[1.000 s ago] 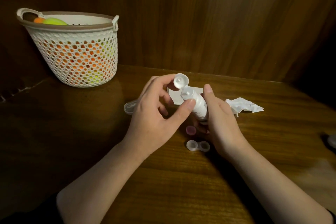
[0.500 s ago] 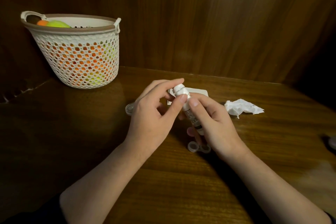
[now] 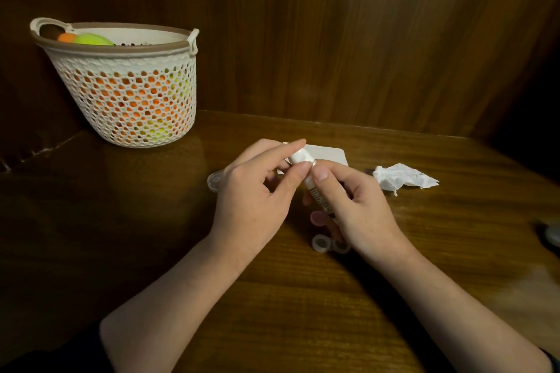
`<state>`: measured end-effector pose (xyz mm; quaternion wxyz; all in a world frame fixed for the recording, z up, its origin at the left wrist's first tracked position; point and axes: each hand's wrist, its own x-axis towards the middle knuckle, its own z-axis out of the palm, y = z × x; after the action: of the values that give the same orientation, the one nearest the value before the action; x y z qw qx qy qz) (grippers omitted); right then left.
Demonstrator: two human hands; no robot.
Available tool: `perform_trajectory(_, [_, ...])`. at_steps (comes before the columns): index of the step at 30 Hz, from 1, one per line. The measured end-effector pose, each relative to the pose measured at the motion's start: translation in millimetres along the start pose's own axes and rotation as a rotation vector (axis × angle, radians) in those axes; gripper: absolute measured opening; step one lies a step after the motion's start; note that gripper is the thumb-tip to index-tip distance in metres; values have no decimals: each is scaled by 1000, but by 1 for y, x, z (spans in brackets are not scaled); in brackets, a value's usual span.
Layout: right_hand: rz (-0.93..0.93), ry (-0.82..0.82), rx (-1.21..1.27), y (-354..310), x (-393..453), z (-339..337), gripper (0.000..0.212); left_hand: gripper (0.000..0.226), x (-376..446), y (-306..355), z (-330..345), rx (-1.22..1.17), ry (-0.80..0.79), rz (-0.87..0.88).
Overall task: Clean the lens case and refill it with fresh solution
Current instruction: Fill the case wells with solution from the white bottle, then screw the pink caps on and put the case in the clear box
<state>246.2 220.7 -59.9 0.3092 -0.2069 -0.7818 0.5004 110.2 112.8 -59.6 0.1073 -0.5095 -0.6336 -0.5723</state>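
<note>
My right hand [image 3: 360,206] grips a small white solution bottle [image 3: 315,191], tilted with its cap end up and to the left. My left hand [image 3: 257,188] pinches the bottle's flip cap [image 3: 300,157] between forefinger and thumb; the cap lies down on the bottle. The clear twin-well lens case [image 3: 322,244] sits uncovered on the wooden table just below my right hand, its right well partly hidden. A pink lid [image 3: 318,217] lies beside it, half covered by my fingers.
A crumpled white tissue [image 3: 403,177] lies to the right; a flat white sheet [image 3: 328,154] lies behind the hands. A clear lid [image 3: 215,180] shows left of my left hand. A white mesh basket [image 3: 127,94] with orange and green items stands back left. Wood panels close the back.
The flip cap, open one second ago, has been pressed down onto the bottle by my left fingers. The bottle tilted lower and my right hand shifted its hold along it.
</note>
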Motion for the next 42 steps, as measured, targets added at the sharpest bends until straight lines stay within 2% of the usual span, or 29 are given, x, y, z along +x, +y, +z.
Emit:
perform_trajectory(9, [-72,-43,-40,4,3,-4,32,38,-3,-3,4,-16,4,86])
perform_trajectory(13, [-120,-28,-114,9,3,-19,27,40,-8,-3,10,-21,-103,125])
perform_trajectory(16, [-82,92,-96,20,2,-40,24,46,-12,1,16,-48,-219,58])
perform_trajectory(22, [115,405,-183,45,-9,-94,51,10,-15,3,16,16,-299,2])
perform_trajectory(26, [179,582,-243,56,-23,-118,47,6,-17,3,19,57,-357,-13])
perform_trajectory(29, [217,624,-333,57,-26,-120,43,5,-20,4,21,81,-403,-7])
perform_trajectory(34, [259,596,-396,57,-24,-114,52,9,-23,6,23,120,-444,-16])
perform_trajectory(36, [286,591,-376,56,-24,-115,63,11,-23,7,23,115,-444,-26])
perform_trajectory(38, [301,611,-345,54,-25,-116,88,13,-22,7,23,118,-441,-32])
perform_trajectory(40, [293,693,-419,52,-26,-114,105,13,-22,7,22,117,-437,-40])
perform_trajectory(42, [188,841,-566,46,-29,-113,96,15,-22,7,22,113,-427,-51])
